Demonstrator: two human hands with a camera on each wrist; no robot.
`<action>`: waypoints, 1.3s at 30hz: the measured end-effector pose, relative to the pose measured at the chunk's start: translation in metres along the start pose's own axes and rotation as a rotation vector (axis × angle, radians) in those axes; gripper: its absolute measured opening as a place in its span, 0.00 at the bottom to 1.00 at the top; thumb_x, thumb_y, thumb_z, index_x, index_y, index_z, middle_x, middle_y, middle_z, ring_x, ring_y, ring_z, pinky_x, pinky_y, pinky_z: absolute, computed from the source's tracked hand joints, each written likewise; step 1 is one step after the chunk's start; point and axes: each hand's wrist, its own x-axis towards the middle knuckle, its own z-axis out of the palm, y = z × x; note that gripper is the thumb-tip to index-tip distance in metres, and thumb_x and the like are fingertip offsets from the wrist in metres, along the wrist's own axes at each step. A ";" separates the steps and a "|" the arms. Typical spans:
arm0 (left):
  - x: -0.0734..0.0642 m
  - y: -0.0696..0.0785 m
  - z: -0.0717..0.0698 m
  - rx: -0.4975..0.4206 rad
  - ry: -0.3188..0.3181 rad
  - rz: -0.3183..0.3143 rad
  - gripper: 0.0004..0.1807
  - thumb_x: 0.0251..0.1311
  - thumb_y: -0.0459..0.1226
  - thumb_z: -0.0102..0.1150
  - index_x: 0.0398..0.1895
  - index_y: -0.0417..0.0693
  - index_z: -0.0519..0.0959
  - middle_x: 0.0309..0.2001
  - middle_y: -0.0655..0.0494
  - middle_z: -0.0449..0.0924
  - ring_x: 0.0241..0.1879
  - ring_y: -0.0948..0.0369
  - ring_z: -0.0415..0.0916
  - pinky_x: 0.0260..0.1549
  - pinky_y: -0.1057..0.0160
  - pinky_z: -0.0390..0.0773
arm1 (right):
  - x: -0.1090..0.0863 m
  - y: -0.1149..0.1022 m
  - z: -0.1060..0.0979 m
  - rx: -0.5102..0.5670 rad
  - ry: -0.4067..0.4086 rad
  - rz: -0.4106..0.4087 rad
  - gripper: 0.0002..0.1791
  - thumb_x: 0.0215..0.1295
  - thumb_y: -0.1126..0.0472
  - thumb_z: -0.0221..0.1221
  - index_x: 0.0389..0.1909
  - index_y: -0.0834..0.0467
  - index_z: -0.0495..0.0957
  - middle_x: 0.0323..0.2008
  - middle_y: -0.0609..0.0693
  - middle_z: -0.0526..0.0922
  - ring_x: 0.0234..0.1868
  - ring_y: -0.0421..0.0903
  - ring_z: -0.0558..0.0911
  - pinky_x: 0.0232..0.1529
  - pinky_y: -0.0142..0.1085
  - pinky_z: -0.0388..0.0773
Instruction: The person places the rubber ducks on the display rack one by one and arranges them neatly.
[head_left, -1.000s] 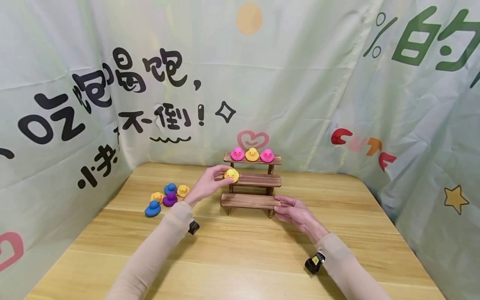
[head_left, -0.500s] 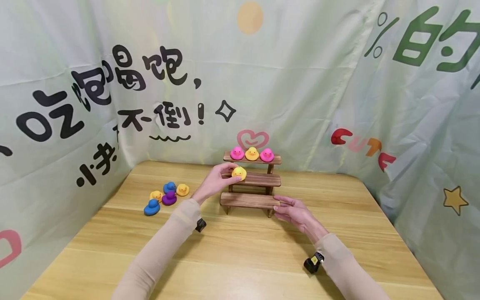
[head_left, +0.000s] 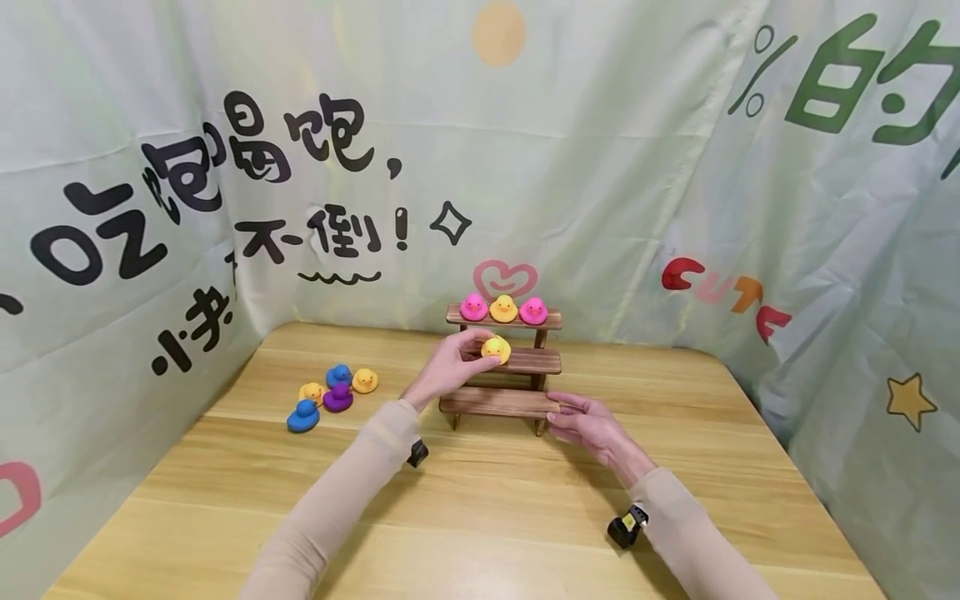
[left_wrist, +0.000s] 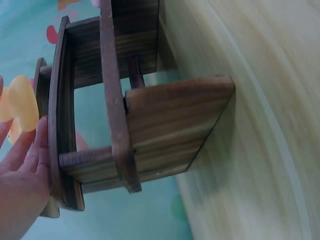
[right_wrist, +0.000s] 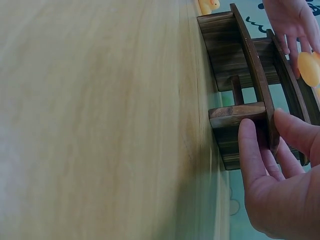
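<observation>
Wood-grain counter (head_left: 487, 525) against printed pale-green cloth (head_left: 570, 200). Your left grip (head_left: 452, 364) pinches round yellow toy duck (head_left: 496, 350), shifted rightward over middle tier (head_left: 536, 358) of brown wooden three-tier stand (head_left: 519, 367); step seems unfinished. Your right grip (head_left: 594, 428) holds lowest tier's (head_left: 495, 402) right end.

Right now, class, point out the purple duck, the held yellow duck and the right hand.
Purple duck (head_left: 338, 398), head view: its body.
Held yellow duck (head_left: 497, 350), head view: its front.
Right hand (head_left: 594, 427), head view: its middle, behind the fingers.
</observation>
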 end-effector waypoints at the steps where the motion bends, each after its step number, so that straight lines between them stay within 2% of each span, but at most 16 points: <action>1: 0.000 0.001 0.002 0.000 0.000 0.000 0.21 0.58 0.44 0.69 0.54 0.54 0.79 0.47 0.53 0.83 0.42 0.59 0.82 0.43 0.61 0.82 | 0.000 0.000 0.000 -0.001 0.000 0.001 0.32 0.67 0.71 0.57 0.71 0.68 0.60 0.68 0.68 0.53 0.42 0.37 0.80 0.55 0.37 0.80; 7: 0.001 0.001 0.011 0.028 0.011 0.007 0.23 0.58 0.45 0.68 0.57 0.54 0.78 0.53 0.53 0.80 0.47 0.58 0.80 0.47 0.58 0.80 | -0.001 0.001 -0.001 0.003 -0.006 -0.003 0.33 0.66 0.70 0.59 0.70 0.68 0.61 0.68 0.69 0.52 0.43 0.38 0.80 0.55 0.38 0.80; 12: 0.003 0.001 0.018 0.066 0.008 -0.003 0.23 0.58 0.47 0.68 0.57 0.56 0.78 0.54 0.57 0.80 0.48 0.59 0.80 0.49 0.57 0.79 | -0.002 0.002 -0.001 0.009 -0.023 -0.002 0.33 0.64 0.70 0.61 0.70 0.67 0.62 0.66 0.69 0.53 0.44 0.40 0.80 0.55 0.37 0.80; 18: 0.007 0.007 0.026 0.110 -0.017 -0.006 0.22 0.59 0.47 0.67 0.57 0.57 0.78 0.54 0.57 0.80 0.49 0.59 0.80 0.50 0.57 0.79 | -0.003 0.001 -0.001 -0.002 -0.013 -0.004 0.33 0.66 0.69 0.60 0.70 0.68 0.61 0.61 0.63 0.62 0.44 0.39 0.80 0.56 0.39 0.79; 25: 0.011 0.010 0.033 0.152 -0.044 -0.019 0.23 0.61 0.49 0.66 0.58 0.58 0.78 0.55 0.58 0.80 0.50 0.61 0.79 0.53 0.57 0.78 | -0.003 0.001 0.000 0.008 0.000 0.014 0.33 0.66 0.70 0.59 0.70 0.67 0.61 0.55 0.59 0.70 0.45 0.42 0.82 0.58 0.42 0.78; 33: 0.015 0.012 0.040 0.168 -0.044 -0.004 0.23 0.61 0.50 0.65 0.59 0.60 0.77 0.53 0.61 0.81 0.47 0.63 0.79 0.51 0.58 0.78 | -0.003 -0.001 0.000 0.005 -0.003 0.008 0.33 0.65 0.70 0.60 0.70 0.67 0.62 0.54 0.59 0.70 0.45 0.43 0.82 0.58 0.42 0.78; 39: 0.019 0.014 0.045 0.184 -0.047 -0.011 0.23 0.61 0.50 0.65 0.59 0.58 0.78 0.49 0.60 0.82 0.43 0.64 0.78 0.46 0.61 0.78 | -0.002 0.000 0.000 0.012 -0.002 0.017 0.33 0.65 0.70 0.60 0.70 0.67 0.61 0.57 0.61 0.66 0.45 0.43 0.82 0.57 0.41 0.78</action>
